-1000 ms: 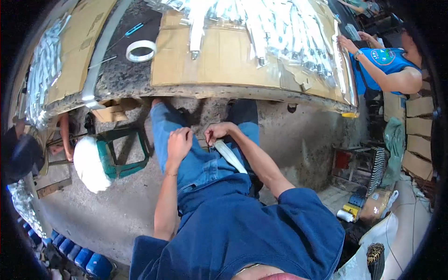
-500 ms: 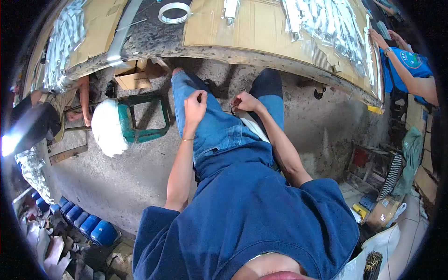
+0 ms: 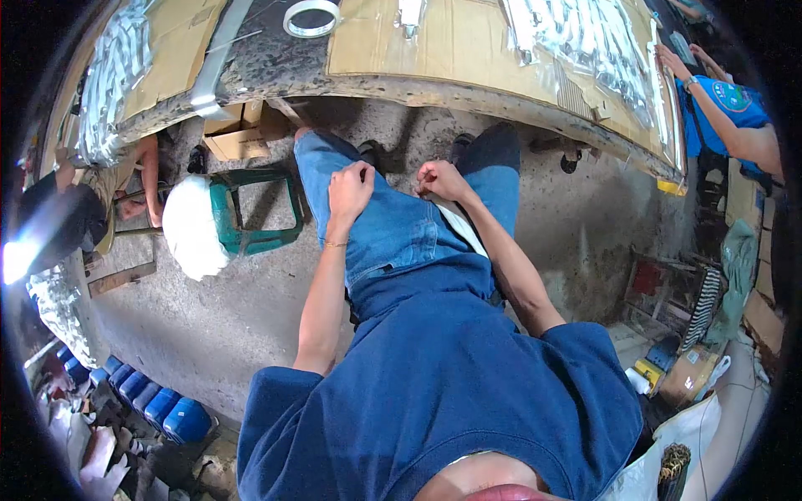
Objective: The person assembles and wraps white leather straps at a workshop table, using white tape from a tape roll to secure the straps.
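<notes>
Resting on the thigh of the blue jeans [image 3: 405, 242], my left hand [image 3: 351, 190] has its fingers curled, and whatever is in them is hidden. My right hand [image 3: 441, 181] is over the other thigh, its fingers bent together near the thumb; I cannot make out anything held. A white cloth [image 3: 458, 224] lies by the right wrist, against the jeans. Both hands are below the front edge of the workbench [image 3: 418, 93], apart from each other.
On the bench are a tape roll [image 3: 312, 18], cardboard [image 3: 459, 50] and wrapped metallic pieces [image 3: 585, 50]. A green stool [image 3: 259, 238] with a white bundle [image 3: 194, 227] stands at left. Co-workers are at far left and right [image 3: 731, 117]. Blue containers [image 3: 185, 419] line the lower left.
My knees have spread slightly apart. The right hand has shifted very slightly, and both hands keep nearly the same pose.
</notes>
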`<state>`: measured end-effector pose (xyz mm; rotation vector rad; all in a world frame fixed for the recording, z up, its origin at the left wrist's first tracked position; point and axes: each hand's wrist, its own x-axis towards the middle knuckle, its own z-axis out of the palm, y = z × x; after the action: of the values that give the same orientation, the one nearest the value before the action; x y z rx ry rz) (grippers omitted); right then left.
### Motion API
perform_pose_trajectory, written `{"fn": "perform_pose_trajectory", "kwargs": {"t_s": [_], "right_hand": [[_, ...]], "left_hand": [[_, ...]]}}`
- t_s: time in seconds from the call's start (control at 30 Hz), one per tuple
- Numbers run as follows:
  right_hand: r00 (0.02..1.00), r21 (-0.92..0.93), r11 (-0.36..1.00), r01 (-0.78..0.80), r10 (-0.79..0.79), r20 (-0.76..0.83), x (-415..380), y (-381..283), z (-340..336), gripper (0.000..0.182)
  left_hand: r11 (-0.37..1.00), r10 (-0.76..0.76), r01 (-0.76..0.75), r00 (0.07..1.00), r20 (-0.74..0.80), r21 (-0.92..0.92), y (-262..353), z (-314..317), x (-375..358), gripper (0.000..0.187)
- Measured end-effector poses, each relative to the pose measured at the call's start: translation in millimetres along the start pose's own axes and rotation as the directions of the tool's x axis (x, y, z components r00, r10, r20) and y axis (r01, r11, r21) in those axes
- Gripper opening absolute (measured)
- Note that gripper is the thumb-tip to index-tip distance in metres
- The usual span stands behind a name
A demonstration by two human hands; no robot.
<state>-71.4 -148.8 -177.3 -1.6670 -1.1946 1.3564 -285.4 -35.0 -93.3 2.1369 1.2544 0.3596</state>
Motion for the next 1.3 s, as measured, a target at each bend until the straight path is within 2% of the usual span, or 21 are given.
{"fn": "perform_pose_trajectory", "kwargs": {"t_s": [0.1,0.2,0.27,0.3,0.37,0.4,0.47,0.5,0.53,0.6,0.63,0.7,0.8,0.83,0.9,1.03,1.07,1.13,1.17,1.2,1.3], "right_hand": [[0.999,0.055,0.998,-0.017,0.019,-0.035,-1.5,-2.5,0.9,0.014],[0.997,0.040,0.997,0.059,-0.058,-0.045,0.0,-5.7,-1.2,0.016],[1.000,0.186,0.982,-0.015,0.015,0.005,0.7,-5.9,-2.0,0.016],[1.000,0.189,0.982,-0.015,0.013,0.007,1.4,-3.4,-2.3,0.016],[0.995,0.257,0.961,-0.103,0.103,0.014,2.9,2.2,-1.1,0.014],[0.994,0.260,0.960,-0.106,0.104,0.022,2.1,-1.1,0.2,0.014],[0.977,0.258,0.943,-0.211,0.214,0.017,-2.1,-12.6,-2.2,0.011],[0.975,0.350,0.911,-0.217,0.219,0.033,-1.1,-6.9,-0.7,0.011],[0.974,0.350,0.910,-0.222,0.225,0.033,-0.8,-1.4,0.2,0.011],[0.973,0.375,0.900,-0.223,0.229,0.030,1.8,7.2,1.2,0.012],[0.973,0.379,0.898,-0.223,0.230,0.027,3.1,10.7,1.6,0.012],[0.957,0.234,0.929,-0.287,0.287,0.033,4.0,12.4,4.7,0.011],[0.954,0.158,0.942,-0.295,0.300,-0.007,1.4,0.4,7.2,0.013],[0.954,0.159,0.942,-0.295,0.300,-0.005,-0.7,-9.9,7.0,0.013],[0.957,0.033,0.959,-0.281,0.283,-0.067,-4.4,-24.3,6.6,0.017],[0.965,0.011,0.968,-0.250,0.250,-0.083,0.6,-23.3,10.3,0.017],[0.962,-0.052,0.967,-0.250,0.242,-0.123,0.6,-23.4,11.4,0.017],[0.959,-0.114,0.961,-0.253,0.233,-0.165,-2.4,-29.9,13.2,0.017],[0.952,-0.193,0.948,-0.253,0.210,-0.222,-3.9,-34.9,15.1,0.017],[0.944,-0.269,0.928,-0.257,0.181,-0.277,-5.0,-37.2,17.7,0.017],[0.922,-0.336,0.890,-0.310,0.195,-0.333,-6.1,-42.9,23.1,0.020]], "left_hand": [[1.000,0.003,-0.003,1.000,0.013,0.005,3.5,0.3,2.0,0.019],[1.000,0.027,-0.027,0.999,0.024,0.011,4.2,5.2,6.3,0.020],[0.997,0.040,-0.044,0.997,0.066,0.071,5.8,7.6,6.0,0.021],[0.996,0.038,-0.043,0.997,0.067,0.074,8.2,9.1,7.2,0.021],[0.981,0.031,-0.087,0.952,0.305,0.172,13.3,14.5,11.0,0.023],[0.981,0.023,-0.080,0.952,0.306,0.175,10.6,23.3,12.4,0.023],[0.998,0.051,-0.057,0.883,0.467,-0.001,3.0,46.8,19.2,0.024],[0.998,0.001,-0.032,0.829,0.559,0.045,8.8,47.4,23.4,0.024],[0.999,0.002,-0.030,0.827,0.563,0.042,13.7,46.6,22.3,0.024],[0.979,-0.069,-0.068,0.776,0.626,0.193,22.5,42.4,19.8,0.027],[0.978,-0.068,-0.071,0.774,0.629,0.194,26.3,39.3,17.1,0.027],[0.946,-0.080,-0.146,0.760,0.645,0.289,29.9,33.0,6.5,0.026],[0.944,-0.008,-0.205,0.768,0.640,0.258,29.8,23.9,-9.9,0.026],[0.958,-0.004,-0.172,0.797,0.604,0.232,27.8,25.2,-12.7,0.024],[0.969,-0.007,-0.132,0.828,0.561,0.207,25.1,29.8,-14.1,0.023],[0.994,-0.043,-0.009,0.883,0.468,0.110,27.1,36.1,-2.6,0.021],[0.994,-0.045,-0.008,0.884,0.466,0.110,23.1,40.0,4.0,0.021],[0.998,0.028,0.007,0.852,0.523,-0.065,3.8,60.1,19.2,0.023],[0.992,0.014,0.058,0.835,0.550,-0.113,-5.3,69.2,25.8,0.024],[0.992,0.017,0.056,0.834,0.552,-0.115,-5.1,69.4,26.8,0.024],[0.993,0.002,0.064,0.820,0.572,-0.095,0.2,67.7,28.6,0.025]]}}
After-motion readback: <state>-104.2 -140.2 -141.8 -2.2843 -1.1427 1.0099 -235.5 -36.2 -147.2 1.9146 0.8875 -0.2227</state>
